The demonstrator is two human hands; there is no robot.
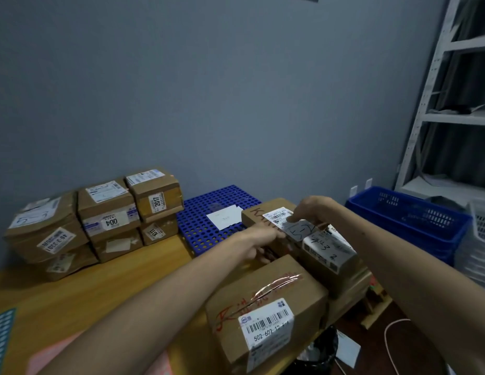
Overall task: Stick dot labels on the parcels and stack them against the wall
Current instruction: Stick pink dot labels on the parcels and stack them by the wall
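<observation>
Both my hands grip a brown parcel point(265, 212) with red writing and a barcode label at the right of the wooden table point(100, 282). My left hand point(256, 239) holds its near left side; my right hand point(309, 211) lies on its top over the label. Two more parcels lie nearer me: one with a handwritten label point(330, 255) and a large one with red scribble point(265, 307). Several labelled parcels point(106, 212) are stacked two high against the grey wall at the left. Sheets of dot labels, teal point(1, 336) and pink point(46, 358), lie at the table's near left.
A blue perforated plastic mat point(206, 207) with a white slip of paper point(225, 217) lies against the wall behind the held parcel. A blue crate point(406, 215), white baskets point(479, 239) and a metal shelf rack point(452, 104) stand at the right. A black bin point(319, 355) sits below.
</observation>
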